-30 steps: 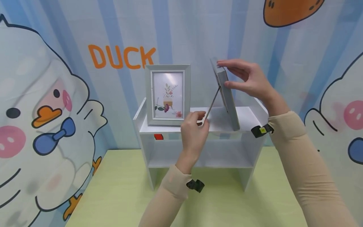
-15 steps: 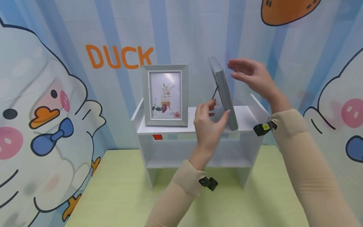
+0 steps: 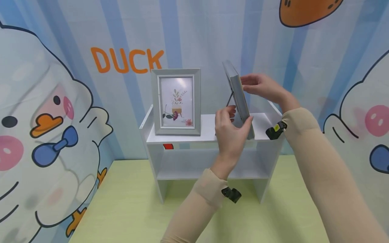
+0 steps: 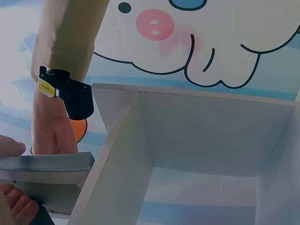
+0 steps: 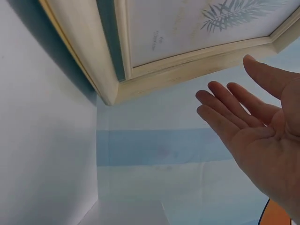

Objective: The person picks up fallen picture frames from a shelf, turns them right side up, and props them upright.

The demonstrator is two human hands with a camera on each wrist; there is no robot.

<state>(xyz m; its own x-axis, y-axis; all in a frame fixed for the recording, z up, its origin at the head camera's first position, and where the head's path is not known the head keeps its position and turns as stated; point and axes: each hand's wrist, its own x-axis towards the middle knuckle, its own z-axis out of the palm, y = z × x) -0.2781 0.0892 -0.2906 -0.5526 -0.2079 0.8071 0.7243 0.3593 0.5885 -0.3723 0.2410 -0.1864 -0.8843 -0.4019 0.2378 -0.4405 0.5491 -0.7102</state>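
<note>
A picture frame with a light border (image 3: 241, 98) stands tilted, edge-on, on the right of the white shelf's (image 3: 209, 170) top, its back stand (image 3: 230, 98) out to the left. My left hand (image 3: 228, 133) holds its lower edge, thumb in front and fingers behind; the left wrist view shows the frame (image 4: 51, 162) between them. Beside the frame's front my right hand (image 3: 265, 89) has its fingers stretched out; the right wrist view shows this hand (image 5: 269, 126) palm up, close to the frame's border (image 5: 187, 75). Contact there cannot be told.
Another grey-framed picture (image 3: 197, 101) of a potted plant stands upright on the left of the same top. The shelf has raised sides and a lower board, on a pale green tabletop (image 3: 121, 202). A curtain (image 3: 209, 33) with cartoon ducks hangs behind.
My left hand has left the stand's lower end and moved right to the frame's lower edge. My right hand let go of the frame's top, drew away, then came back lower along its front.
</note>
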